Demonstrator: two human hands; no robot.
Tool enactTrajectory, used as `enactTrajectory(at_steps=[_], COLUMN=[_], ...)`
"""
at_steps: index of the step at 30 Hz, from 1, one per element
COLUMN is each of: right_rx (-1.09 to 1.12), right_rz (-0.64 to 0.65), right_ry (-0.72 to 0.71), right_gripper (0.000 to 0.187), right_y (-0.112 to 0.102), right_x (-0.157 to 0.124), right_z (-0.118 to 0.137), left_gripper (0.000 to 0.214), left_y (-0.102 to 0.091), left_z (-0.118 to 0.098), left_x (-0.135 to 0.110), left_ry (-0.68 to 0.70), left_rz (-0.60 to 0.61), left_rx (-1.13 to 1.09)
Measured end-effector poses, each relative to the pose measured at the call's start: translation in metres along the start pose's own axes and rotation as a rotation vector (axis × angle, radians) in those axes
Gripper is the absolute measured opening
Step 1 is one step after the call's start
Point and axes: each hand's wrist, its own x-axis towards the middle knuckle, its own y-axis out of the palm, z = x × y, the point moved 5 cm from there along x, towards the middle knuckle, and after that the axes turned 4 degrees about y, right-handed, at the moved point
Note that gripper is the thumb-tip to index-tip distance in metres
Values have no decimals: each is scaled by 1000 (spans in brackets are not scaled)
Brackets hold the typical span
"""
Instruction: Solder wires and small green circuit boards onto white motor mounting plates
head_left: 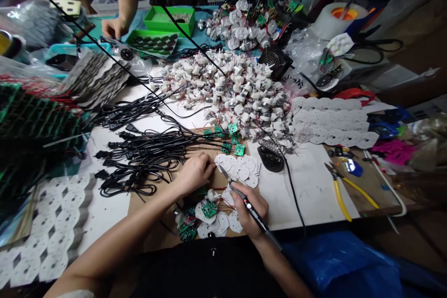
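Observation:
My right hand [257, 199] is wrapped around a dark soldering iron [262, 226] like a pen, its thin tip pointing up and left over white scalloped plates [246, 166]. Just left of these plates, my left hand [196, 172] is closed in a pinch; what its fingertips hold is too small to make out. Green circuit boards [239, 149] with black cords lie beyond my hands. Close to my body are more white plates, a green circuit board [209, 208] with red wires and a white motor part [213, 194].
A large heap of small white motors [237, 88] fills the middle back. Black plug cords [139, 158] lie left. A soldering iron stand [272, 156], yellow-handled pliers [340, 191] and plate sheets [328, 121] are right. Across the table, another person's hand [115, 28] is near green trays [169, 19].

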Motion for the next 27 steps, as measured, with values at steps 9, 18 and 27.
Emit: enactTrajectory(at_steps=[9, 18, 27], right_rx=[6, 20, -4], right_rz=[8, 39, 52], right_ry=[14, -3, -16], right_gripper=[21, 22, 23], right_y=[4, 6, 7], right_x=[3, 5, 4], right_z=[1, 0, 0], left_gripper=[12, 16, 17], left_y=[3, 1, 2], left_z=[1, -1, -2], left_x=[2, 5, 6], left_ry=[-43, -71, -81], left_rz=[-3, 49, 64], left_rx=[-20, 12, 12])
